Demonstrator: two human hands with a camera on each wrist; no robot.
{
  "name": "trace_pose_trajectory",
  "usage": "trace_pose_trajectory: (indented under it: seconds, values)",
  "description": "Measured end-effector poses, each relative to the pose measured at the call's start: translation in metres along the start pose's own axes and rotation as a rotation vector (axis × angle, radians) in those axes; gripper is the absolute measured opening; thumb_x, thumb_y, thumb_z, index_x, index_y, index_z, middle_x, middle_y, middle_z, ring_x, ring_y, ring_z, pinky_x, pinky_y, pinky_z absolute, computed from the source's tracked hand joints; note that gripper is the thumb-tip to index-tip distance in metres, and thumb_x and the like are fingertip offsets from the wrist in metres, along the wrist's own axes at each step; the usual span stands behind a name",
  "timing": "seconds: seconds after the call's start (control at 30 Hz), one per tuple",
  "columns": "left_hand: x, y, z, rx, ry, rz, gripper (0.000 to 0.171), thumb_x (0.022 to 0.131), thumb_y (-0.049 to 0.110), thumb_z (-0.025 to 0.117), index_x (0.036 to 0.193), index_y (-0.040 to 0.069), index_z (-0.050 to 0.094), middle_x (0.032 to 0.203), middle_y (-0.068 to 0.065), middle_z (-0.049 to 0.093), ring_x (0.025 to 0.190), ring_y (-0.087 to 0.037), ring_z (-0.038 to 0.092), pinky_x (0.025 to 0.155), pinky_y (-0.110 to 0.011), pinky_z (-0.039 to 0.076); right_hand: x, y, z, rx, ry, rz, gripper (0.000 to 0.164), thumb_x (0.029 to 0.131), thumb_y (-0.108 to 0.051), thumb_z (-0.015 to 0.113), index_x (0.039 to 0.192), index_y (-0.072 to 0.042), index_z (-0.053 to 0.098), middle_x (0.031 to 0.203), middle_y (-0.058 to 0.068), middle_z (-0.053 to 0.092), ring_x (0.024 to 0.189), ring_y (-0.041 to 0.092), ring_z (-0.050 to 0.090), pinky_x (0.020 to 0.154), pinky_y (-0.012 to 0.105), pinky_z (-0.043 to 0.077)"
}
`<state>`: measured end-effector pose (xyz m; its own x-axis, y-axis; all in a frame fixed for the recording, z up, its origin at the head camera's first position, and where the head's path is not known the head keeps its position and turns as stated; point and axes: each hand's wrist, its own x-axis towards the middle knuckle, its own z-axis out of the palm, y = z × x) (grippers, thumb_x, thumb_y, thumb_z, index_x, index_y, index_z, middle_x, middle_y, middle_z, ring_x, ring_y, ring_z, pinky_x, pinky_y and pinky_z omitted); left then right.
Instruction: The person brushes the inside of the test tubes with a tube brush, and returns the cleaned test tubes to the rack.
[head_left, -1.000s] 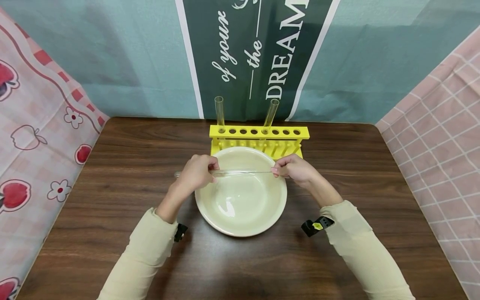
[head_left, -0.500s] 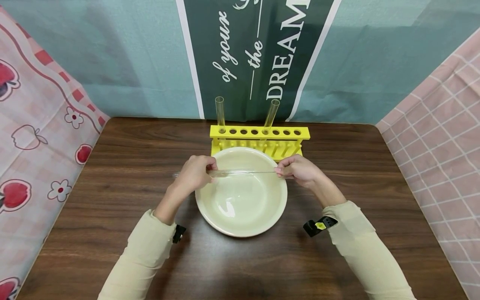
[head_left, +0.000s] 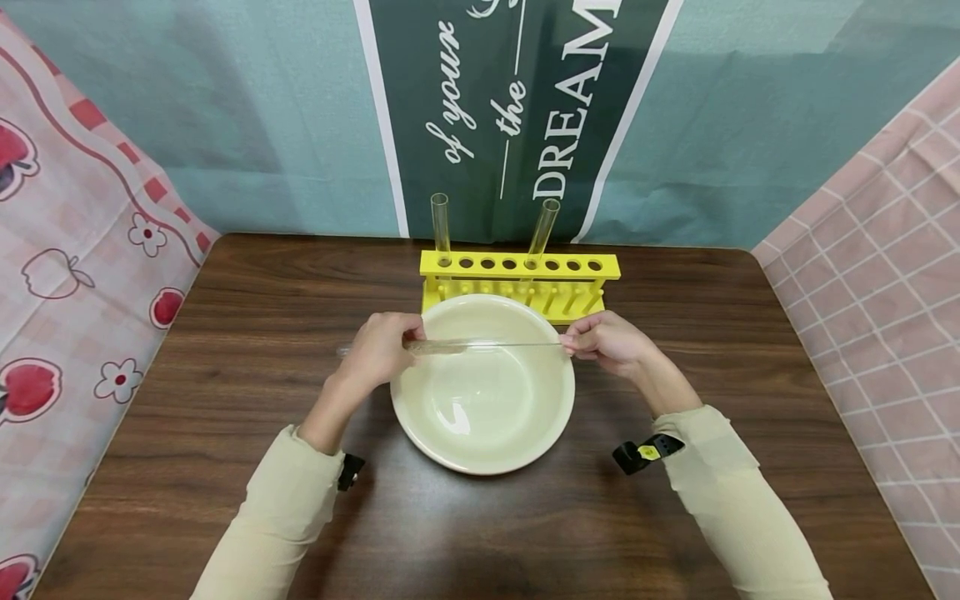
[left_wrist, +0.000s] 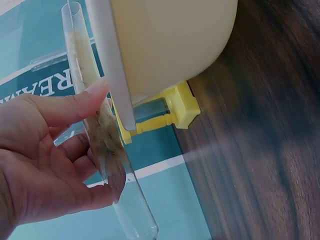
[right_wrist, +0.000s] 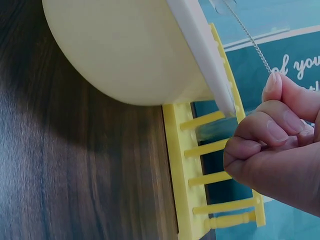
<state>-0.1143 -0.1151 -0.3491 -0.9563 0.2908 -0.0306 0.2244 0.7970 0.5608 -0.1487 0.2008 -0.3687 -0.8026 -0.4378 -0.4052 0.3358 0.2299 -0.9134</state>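
Above a cream basin, my left hand grips a clear glass test tube held lengthwise. Inside the tube sit the pale bristles of a test tube brush, reaching from near the mouth to past the thumb. My right hand pinches the end of the brush's thin twisted wire handle between thumb and fingertips, other fingers curled in. The wire runs straight across the basin between both hands. In the head view, my left hand covers part of the tube.
A yellow test tube rack stands right behind the basin. Two glass tubes, one at the left and one tilted towards the right, rise from its holes. All stand on a dark wooden table, with patterned cloths around three sides.
My hands have drawn apart: the left hand with the tube shifted left, the right hand with the wire end shifted right. More of the wire shows between them.
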Motion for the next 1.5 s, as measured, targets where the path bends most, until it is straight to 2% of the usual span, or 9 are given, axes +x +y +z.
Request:
trace_pose_trajectory:
  seconds: [0.27, 0.43, 0.63, 0.83, 1.03, 1.5]
  values:
    - [-0.006, -0.012, -0.008, -0.006, 0.016, -0.059, 0.021, 0.066, -0.009, 0.072, 0.073, 0.008, 0.062, 0.075, -0.006, 0.059, 0.07, -0.023, 0.05, 0.063, -0.036, 0.042, -0.011, 0.006, -0.021, 0.036, 0.024, 0.016, 0.035, 0.09, 0.001, 0.048, 0.058, -0.007, 0.058, 0.053, -0.001, 0.039, 0.049, 0.014, 0.029, 0.053, 0.028, 0.021]
    - [-0.006, -0.012, -0.011, 0.003, 0.026, -0.051, 0.021, 0.065, -0.008, 0.073, 0.074, 0.008, 0.062, 0.078, -0.007, 0.059, 0.073, -0.024, 0.05, 0.065, -0.038, 0.042, -0.015, 0.008, -0.028, 0.081, 0.011, 0.01, 0.035, 0.091, 0.002, 0.046, 0.059, -0.006, 0.059, 0.052, -0.002, 0.037, 0.048, 0.013, 0.027, 0.055, 0.03, 0.018]
    - [-0.01, -0.017, -0.015, 0.016, 0.051, -0.05, 0.021, 0.064, -0.01, 0.07, 0.074, 0.007, 0.062, 0.079, -0.008, 0.06, 0.074, -0.025, 0.053, 0.066, -0.04, 0.043, -0.018, 0.01, -0.035, 0.075, 0.01, 0.011, 0.034, 0.091, 0.001, 0.046, 0.06, -0.006, 0.059, 0.052, -0.002, 0.037, 0.047, 0.012, 0.028, 0.054, 0.03, 0.017]
    - [-0.012, -0.022, -0.019, 0.028, 0.035, -0.077, 0.021, 0.065, -0.009, 0.072, 0.077, 0.006, 0.062, 0.079, -0.008, 0.059, 0.074, -0.025, 0.053, 0.066, -0.04, 0.042, -0.02, 0.012, -0.04, 0.085, 0.002, 0.018, 0.035, 0.091, 0.002, 0.046, 0.059, -0.006, 0.058, 0.053, -0.002, 0.038, 0.047, 0.012, 0.026, 0.055, 0.031, 0.015]
    - [-0.013, -0.024, -0.022, 0.027, 0.027, -0.076, 0.022, 0.065, -0.009, 0.072, 0.077, 0.006, 0.062, 0.079, -0.008, 0.059, 0.074, -0.025, 0.052, 0.065, -0.04, 0.042, -0.022, 0.015, -0.044, 0.071, -0.006, 0.014, 0.033, 0.09, 0.001, 0.047, 0.06, -0.006, 0.058, 0.053, -0.002, 0.038, 0.047, 0.011, 0.027, 0.056, 0.032, 0.016]
    - [-0.019, -0.03, -0.028, 0.02, 0.01, -0.117, 0.022, 0.065, -0.009, 0.073, 0.078, 0.005, 0.063, 0.081, -0.01, 0.061, 0.078, -0.026, 0.053, 0.069, -0.042, 0.043, -0.029, 0.022, -0.055, 0.082, -0.058, -0.046, 0.033, 0.092, 0.0, 0.046, 0.062, -0.007, 0.059, 0.054, -0.001, 0.034, 0.05, 0.018, 0.019, 0.057, 0.034, 0.015]
